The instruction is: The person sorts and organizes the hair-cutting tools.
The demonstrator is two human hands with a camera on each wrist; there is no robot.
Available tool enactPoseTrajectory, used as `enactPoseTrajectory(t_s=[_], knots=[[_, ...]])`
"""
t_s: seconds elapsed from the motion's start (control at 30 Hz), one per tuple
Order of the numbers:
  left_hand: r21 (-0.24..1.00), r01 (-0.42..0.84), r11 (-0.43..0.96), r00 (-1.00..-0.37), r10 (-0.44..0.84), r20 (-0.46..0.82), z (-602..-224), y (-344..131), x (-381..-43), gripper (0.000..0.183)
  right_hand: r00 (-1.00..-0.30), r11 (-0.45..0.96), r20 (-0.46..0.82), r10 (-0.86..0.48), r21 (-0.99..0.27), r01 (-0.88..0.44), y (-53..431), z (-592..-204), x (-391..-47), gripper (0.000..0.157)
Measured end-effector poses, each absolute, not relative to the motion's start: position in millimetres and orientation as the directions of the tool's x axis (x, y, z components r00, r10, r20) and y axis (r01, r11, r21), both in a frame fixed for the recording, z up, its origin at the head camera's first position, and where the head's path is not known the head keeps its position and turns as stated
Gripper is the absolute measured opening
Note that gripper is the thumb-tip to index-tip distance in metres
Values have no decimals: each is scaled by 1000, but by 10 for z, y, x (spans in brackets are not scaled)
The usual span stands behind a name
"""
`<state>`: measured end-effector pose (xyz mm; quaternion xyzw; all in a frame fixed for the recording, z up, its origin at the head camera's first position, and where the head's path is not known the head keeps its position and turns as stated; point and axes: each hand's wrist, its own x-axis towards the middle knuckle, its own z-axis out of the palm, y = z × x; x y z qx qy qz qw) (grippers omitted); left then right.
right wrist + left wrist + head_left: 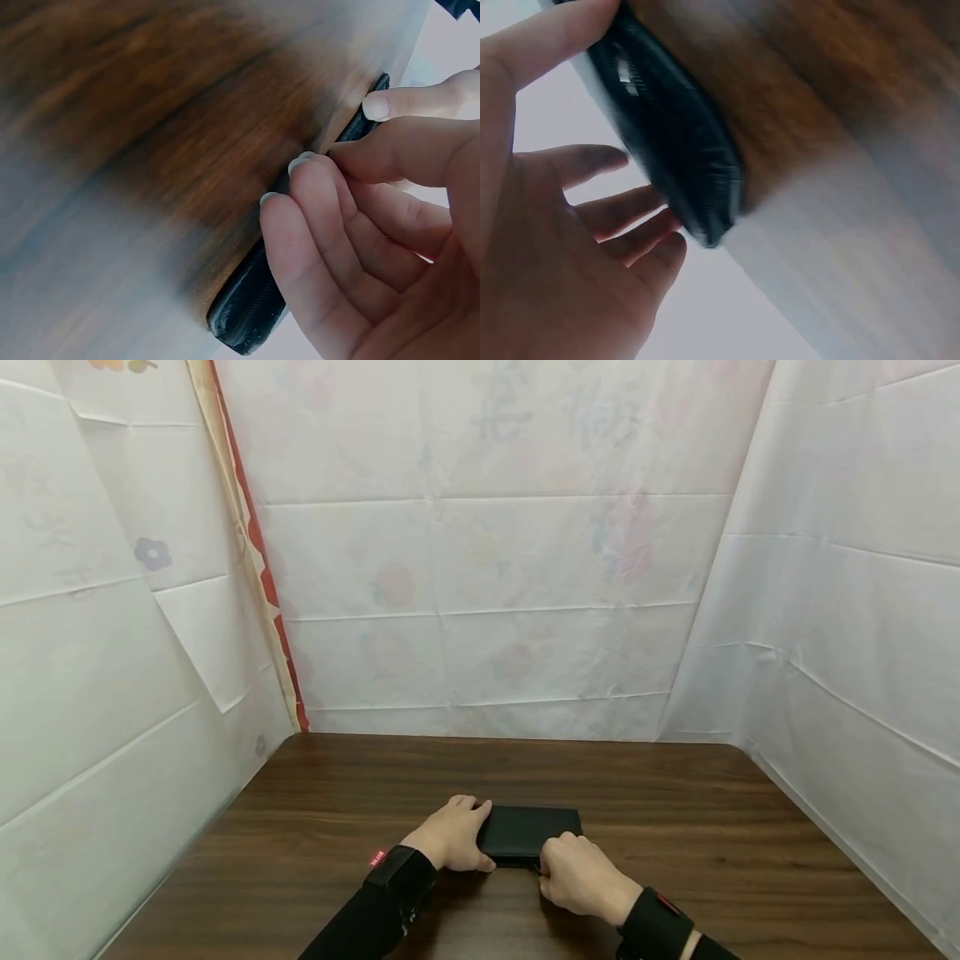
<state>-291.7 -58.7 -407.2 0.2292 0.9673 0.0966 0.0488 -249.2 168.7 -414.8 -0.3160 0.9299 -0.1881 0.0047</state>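
Observation:
A flat black zip wallet (528, 831) lies on the wooden table. My left hand (452, 837) holds its left end, the thumb at the near corner and the fingers spread along the far side. In the left wrist view, a zipper runs along the edge of the wallet (679, 135), with a small metallic glint near the thumb. My right hand (579, 875) is at the near edge, right of the middle, its fingers curled and pinching at the zipper pull. The pull itself is mostly hidden by the fingertips (306, 169) in the right wrist view.
The brown wood-grain table (360, 768) spreads around the wallet on all sides. White printed sheets hang as walls behind (480, 560), at the left (90, 652) and at the right (847, 610). Black bands (656, 922) wrap both wrists.

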Motion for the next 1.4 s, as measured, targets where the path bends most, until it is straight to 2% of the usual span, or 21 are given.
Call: enactPoseTrajectory(t_s=[0.17,0.27,0.4,0.5,0.63,0.77,0.87,1.1,1.4], knots=[[163,499,851,-866,499,45,-3999,-485,-2811,66,-783,717,124,-609,-336,-611,1703,-4140,-2491,41],[149,555,819,-832,545,106,-3955,-408,-2750,42,-782,714,126,-611,-338,-613,1712,-4136,-2498,41],[197,612,766,-791,594,148,-3935,-311,-2685,7,-783,713,124,-609,-346,-610,1725,-4140,-2509,47],[291,609,738,-790,596,143,-3958,-267,-2667,19,-781,711,128,-611,-345,-612,1734,-4148,-2516,54],[480,534,696,-817,571,81,-4013,-233,-2682,36,-771,704,139,-621,-333,-627,1733,-4154,-2528,57],[669,415,616,-840,542,22,-4071,-195,-2689,37,-755,689,155,-637,-325,-648,1722,-4150,-2522,53],[751,341,565,-856,517,1,-4124,-164,-2677,32,-746,679,163,-646,-325,-659,1715,-4148,-2504,47],[840,234,490,-901,434,-2,-4218,-111,-2688,32,-743,681,172,-647,-307,-665,1707,-4156,-2479,41],[830,208,518,-925,381,-6,-4243,-47,-2718,39,-729,678,211,-651,-270,-683,1693,-4207,-2463,35]])
